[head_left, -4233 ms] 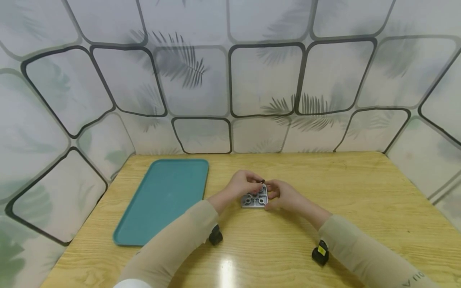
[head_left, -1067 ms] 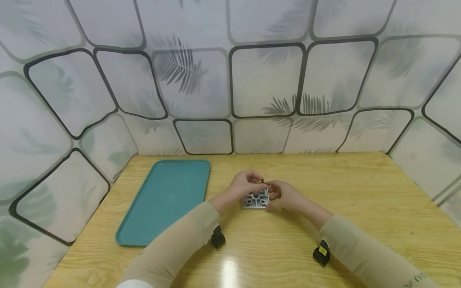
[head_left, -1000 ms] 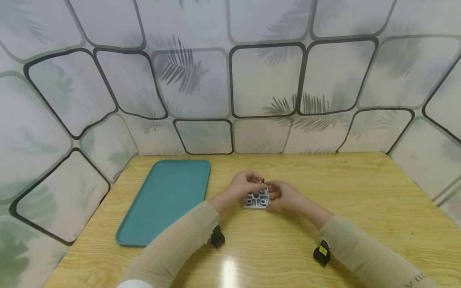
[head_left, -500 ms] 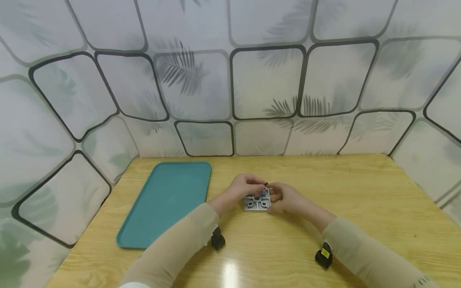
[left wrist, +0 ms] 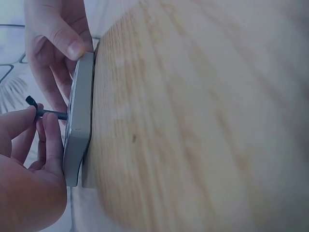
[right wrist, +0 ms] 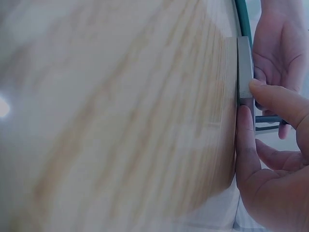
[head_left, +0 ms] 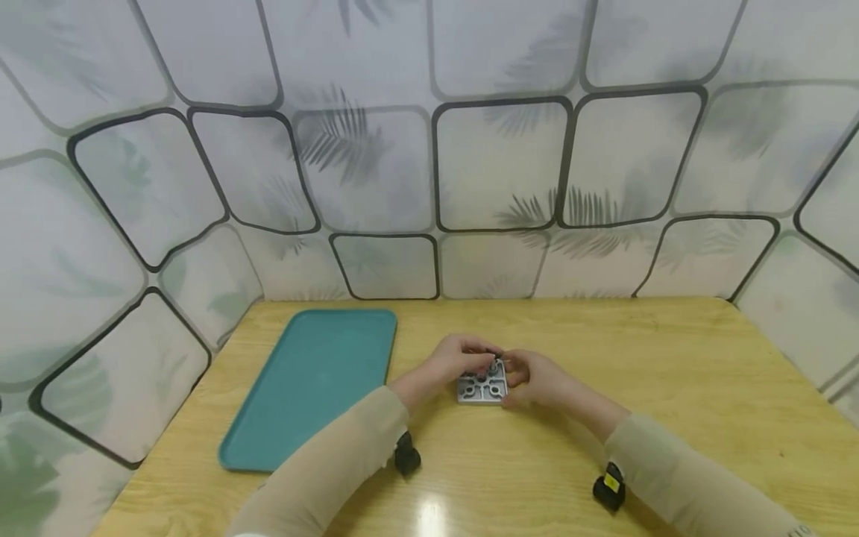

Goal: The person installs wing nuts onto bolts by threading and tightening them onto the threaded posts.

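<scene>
1. Count: 2 hands, 1 metal plate (head_left: 482, 387), 1 tray (head_left: 315, 388), 1 table (head_left: 510, 477), 2 black boxes (head_left: 406, 455) (1 per wrist). 1 bolt (left wrist: 54, 115) clear in L wrist view; R wrist view has 2 thin dark rods, can't tell if both are bolts.
2. Edges/room: table's far edge well off at 12 o'clock, patterned wall (head_left: 503, 164) behind; strip of wood btwn plate & tray (9 o'clock); wide wood from R hand to 3 o'clock edge.
3. L hand (head_left: 456, 359): pinching bolt at plate's 1 o'clock corner; plate at its 4–5 o'clock.
4. R hand (head_left: 537, 379): thumb & finger gripping plate's 3 o'clock edge; plate at its 9. Plate lies low over table; contact approx., can't tell.
</scene>
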Demonstrator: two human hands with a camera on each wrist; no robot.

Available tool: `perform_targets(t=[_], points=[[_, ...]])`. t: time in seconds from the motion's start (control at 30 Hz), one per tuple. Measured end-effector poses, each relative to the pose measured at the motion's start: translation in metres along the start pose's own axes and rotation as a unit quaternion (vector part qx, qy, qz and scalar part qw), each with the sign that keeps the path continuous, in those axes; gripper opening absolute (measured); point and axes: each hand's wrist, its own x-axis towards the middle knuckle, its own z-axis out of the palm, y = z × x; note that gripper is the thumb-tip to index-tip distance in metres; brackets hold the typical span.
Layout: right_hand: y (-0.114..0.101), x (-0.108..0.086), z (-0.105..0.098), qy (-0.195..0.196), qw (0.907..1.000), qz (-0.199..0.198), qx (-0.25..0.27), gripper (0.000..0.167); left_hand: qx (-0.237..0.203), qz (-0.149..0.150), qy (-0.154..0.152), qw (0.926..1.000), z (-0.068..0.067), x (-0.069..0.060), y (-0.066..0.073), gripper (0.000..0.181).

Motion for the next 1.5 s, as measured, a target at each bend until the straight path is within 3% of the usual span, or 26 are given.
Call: perform_targets(t=[0.27, 0.4, 0.53, 0.7, 0.93, 1.13, 1.5], points=[[0.001, -0.002, 0.003, 0.003, 0.9999, 0.011, 0.004, 0.084, -0.004, 0.007, -0.012, 0.9999, 0.001, -0.002, -0.004, 0.028], [0.002, -0.004, 0.004, 0.0, 0.9999, 0.01, 0.005, 0.083, -0.005, 0.006, -0.004, 1.0, 0.002, -0.003, -0.005, 0.034], [0.004, -0.004, 0.005, -0.001, 1.0, 0.003, 0.007, 0.083, -0.028, -0.031, 0.04, 0.9983, 0.008, -0.003, -0.004, 0.033], [0.001, -0.005, 0.006, 0.003, 0.9999, 0.015, 0.004, 0.084, -0.04, -0.066, 0.119, 0.9898, 0.018, -0.002, 0.0, 0.027], [-0.001, -0.005, 0.002, 0.009, 0.9998, 0.017, 0.002, 0.078, 0.009, -0.055, 0.162, 0.9853, 0.028, -0.001, 0.008, 0.033], [-0.003, -0.004, 0.0, 0.009, 0.9998, 0.017, -0.002, 0.077, 0.037, -0.041, 0.162, 0.9853, 0.029, -0.001, 0.01, 0.03], [-0.001, -0.005, 0.002, -0.002, 1.0, -0.004, 0.007, 0.081, -0.005, -0.049, 0.116, 0.992, 0.019, 0.0, 0.004, 0.024]])
